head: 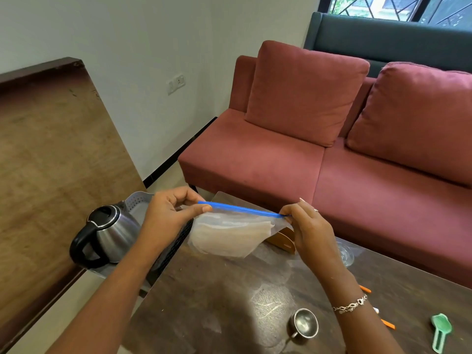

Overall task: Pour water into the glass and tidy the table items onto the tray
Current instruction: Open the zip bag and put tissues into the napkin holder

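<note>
Brown glass-topped table (217, 302) below; mid-frame I stretch the zip bag (229, 236), blue seal running left-right, between my left hand (171, 210) and right hand (306, 226), each pinching an end. Tray (139, 200) lies nearer my left.

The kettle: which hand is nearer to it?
Left. The left hand pinches the bag's blue strip just right of the kettle, above the tray. The right hand holds the strip's other end, farther right.
</note>
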The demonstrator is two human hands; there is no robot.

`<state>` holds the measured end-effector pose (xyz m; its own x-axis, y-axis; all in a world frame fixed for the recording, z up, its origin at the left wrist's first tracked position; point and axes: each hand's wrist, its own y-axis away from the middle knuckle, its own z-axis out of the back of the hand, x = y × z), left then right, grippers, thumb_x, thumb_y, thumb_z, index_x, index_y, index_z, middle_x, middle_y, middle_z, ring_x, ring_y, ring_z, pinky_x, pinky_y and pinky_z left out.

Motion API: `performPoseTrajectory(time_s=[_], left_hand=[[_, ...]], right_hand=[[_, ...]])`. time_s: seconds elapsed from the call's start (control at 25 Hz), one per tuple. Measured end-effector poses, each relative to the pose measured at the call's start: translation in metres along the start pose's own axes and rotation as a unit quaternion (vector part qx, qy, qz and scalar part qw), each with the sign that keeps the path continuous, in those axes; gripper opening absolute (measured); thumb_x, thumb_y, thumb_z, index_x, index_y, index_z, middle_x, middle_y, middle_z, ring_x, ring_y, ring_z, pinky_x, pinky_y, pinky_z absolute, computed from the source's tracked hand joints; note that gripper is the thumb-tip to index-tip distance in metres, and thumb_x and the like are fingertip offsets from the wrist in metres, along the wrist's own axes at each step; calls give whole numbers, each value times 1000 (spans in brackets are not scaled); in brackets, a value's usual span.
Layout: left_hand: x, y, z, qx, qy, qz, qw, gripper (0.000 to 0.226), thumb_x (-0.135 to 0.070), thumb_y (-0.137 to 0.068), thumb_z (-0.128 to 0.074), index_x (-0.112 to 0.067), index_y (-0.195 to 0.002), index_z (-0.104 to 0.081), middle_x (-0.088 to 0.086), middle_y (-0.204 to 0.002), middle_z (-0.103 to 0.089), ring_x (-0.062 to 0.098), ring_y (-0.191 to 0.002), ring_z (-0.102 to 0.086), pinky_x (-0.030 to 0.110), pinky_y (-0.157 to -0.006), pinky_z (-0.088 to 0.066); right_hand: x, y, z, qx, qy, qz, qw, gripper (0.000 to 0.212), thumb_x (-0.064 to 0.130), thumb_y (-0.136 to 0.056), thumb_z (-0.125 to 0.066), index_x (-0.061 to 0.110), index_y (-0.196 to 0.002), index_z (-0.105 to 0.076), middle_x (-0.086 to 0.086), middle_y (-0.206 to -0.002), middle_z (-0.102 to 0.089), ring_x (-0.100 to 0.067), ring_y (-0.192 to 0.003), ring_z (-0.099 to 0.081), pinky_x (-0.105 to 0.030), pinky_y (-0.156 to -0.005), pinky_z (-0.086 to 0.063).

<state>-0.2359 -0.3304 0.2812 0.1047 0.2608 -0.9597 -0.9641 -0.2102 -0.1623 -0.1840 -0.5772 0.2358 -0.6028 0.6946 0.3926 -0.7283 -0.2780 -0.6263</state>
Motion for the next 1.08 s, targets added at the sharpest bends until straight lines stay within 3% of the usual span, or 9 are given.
performPoseTrajectory(time_s=[0.12,0.24,0.4,0.56,0.64,0.76,0.84,0.92,1.08], left_hand=[[-5,-3,0,60,-51,-1,997,22,-45,-63,-71,-28,-77,-72,-4,-82,-73,10,-81,-68,22,-77,-53],[-13,-7,-25,127,-110,4,986,4,-21,-75,-74,-20,-78,-74,-3,-77,-73,3,-75,-65,14,-72,-50],[0,-6,-53,203,-151,54,966,2,-21,-77,-72,-21,-78,-74,-4,-78,-73,15,-77,-67,31,-75,-55],[9,1,-62,171,-138,89,972,3,-18,-78,-70,-19,-77,-72,-6,-73,-70,7,-69,-64,28,-70,-56],[12,4,-66,127,-135,95,978,6,-15,-79,-70,-17,-74,-72,-2,-71,-70,10,-67,-65,34,-69,-56],[16,6,-70,58,-121,102,986,10,-13,-79,-70,-15,-69,-70,3,-69,-70,21,-68,-66,43,-68,-56],[16,8,-73,29,-117,93,988,9,-14,-79,-68,-12,-71,-71,4,-69,-71,21,-68,-67,44,-67,-56],[15,13,-77,18,-132,72,989,9,-15,-81,-67,-12,-75,-72,2,-70,-71,17,-68,-66,40,-67,-56],[12,23,-85,20,-178,-14,984,10,-16,-83,-65,-14,-87,-74,-2,-78,-67,13,-70,-63,34,-65,-53]], right_hand=[[1,-3,-6,-10,8,16,1000,12,10,-78,-52,7,-78,-64,-5,-77,-64,-16,-78,-53,-24,-76,-43],[2,-3,-14,10,47,48,998,19,-6,-68,-61,9,-79,-66,-5,-81,-64,-16,-83,-50,-22,-64,-43],[6,-4,-15,29,75,84,993,20,-3,-70,-58,12,-81,-66,-4,-84,-63,-18,-83,-53,-19,-59,-33],[7,-3,-19,36,65,69,995,19,-2,-71,-62,13,-84,-65,-4,-89,-63,-19,-85,-53,-21,-61,-34],[12,-2,-20,31,44,49,997,18,5,-75,-63,13,-91,-64,-6,-101,-62,-19,-97,-51,-22,-72,-40],[27,6,-20,-34,-56,-68,996,19,19,-81,-52,14,-97,-62,-4,-104,-62,-18,-98,-54,-12,-86,-38],[40,14,-21,-34,-208,-222,952,8,15,-84,-58,16,-86,-65,0,-88,-68,-17,-81,-64,-23,-77,-51],[51,17,-23,42,-345,-347,871,9,11,-85,-62,16,-83,-68,-4,-80,-70,-21,-73,-67,-34,-67,-54],[59,13,-21,53,-436,-415,797,12,6,-86,-58,7,-83,-70,-14,-80,-71,-26,-75,-69,-29,-65,-55]])
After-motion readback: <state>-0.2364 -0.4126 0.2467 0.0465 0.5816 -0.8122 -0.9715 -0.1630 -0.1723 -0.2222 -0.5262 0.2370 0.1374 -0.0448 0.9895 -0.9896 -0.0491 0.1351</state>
